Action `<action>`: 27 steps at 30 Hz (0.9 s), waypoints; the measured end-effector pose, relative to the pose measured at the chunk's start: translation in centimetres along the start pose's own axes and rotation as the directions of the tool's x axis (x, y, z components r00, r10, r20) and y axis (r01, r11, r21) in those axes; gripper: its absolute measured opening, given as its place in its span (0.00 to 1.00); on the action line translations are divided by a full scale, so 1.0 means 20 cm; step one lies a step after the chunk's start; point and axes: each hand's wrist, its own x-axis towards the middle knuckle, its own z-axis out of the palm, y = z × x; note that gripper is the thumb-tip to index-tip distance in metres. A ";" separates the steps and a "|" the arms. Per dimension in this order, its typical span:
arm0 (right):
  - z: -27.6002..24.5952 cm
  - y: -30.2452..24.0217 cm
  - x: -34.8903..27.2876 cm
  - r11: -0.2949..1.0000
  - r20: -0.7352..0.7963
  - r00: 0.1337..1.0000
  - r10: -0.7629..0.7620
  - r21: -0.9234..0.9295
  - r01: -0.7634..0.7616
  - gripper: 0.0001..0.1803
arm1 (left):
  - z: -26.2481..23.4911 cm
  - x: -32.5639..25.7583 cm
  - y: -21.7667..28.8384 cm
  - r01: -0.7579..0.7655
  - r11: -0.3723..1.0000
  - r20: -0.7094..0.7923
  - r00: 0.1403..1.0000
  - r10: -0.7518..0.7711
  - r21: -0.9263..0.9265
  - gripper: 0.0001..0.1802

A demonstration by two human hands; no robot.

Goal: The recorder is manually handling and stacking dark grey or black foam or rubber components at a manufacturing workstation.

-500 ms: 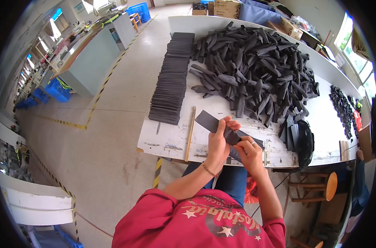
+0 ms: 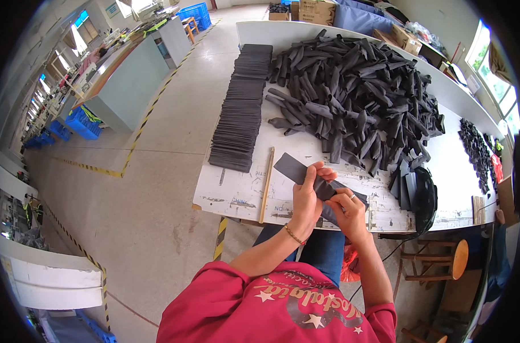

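Observation:
A flat black fabric strip is held between my two hands above the table's front edge. My left hand is closed on it, with the thumb on top and the strip's far end sticking out to the left. The fingers of my right hand, one with a ring, pinch the strip's nearer part. More black fabric shows behind and below the hands; whether it belongs to the same piece I cannot tell. On the left of the table stands a long, neat stack of black strips. Beyond my hands spreads a big heap of curled black pieces.
A wooden stick lies on the white table, left of my hands. At the right edge sits a black rounded object beside several black flaps. A wooden stool stands at the right, and a smaller dark heap lies farther right.
The whole view has shifted slightly. My hands keep nearly the same grip on the black strip, with only a small movement of the fingers.

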 end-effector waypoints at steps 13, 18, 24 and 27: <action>0.02 -0.05 0.01 0.992 -0.042 0.994 0.101 0.081 -0.097 0.08 | 0.01 0.02 0.04 0.002 0.999 0.035 0.999 -0.004 0.049 0.21; 0.16 -0.06 -0.01 0.805 -0.146 0.885 0.442 0.501 -0.319 0.07 | 0.03 0.01 0.06 -0.054 0.992 0.123 0.992 0.040 0.114 0.24; 0.13 -0.12 0.00 0.691 -0.161 0.813 0.559 0.633 -0.349 0.07 | 0.04 0.02 0.11 -0.090 0.989 0.196 0.978 0.065 0.117 0.22; 0.06 -0.11 0.01 0.594 -0.053 0.808 0.586 0.707 -0.384 0.09 | 0.05 0.02 0.13 -0.097 0.986 0.270 0.961 0.058 0.135 0.21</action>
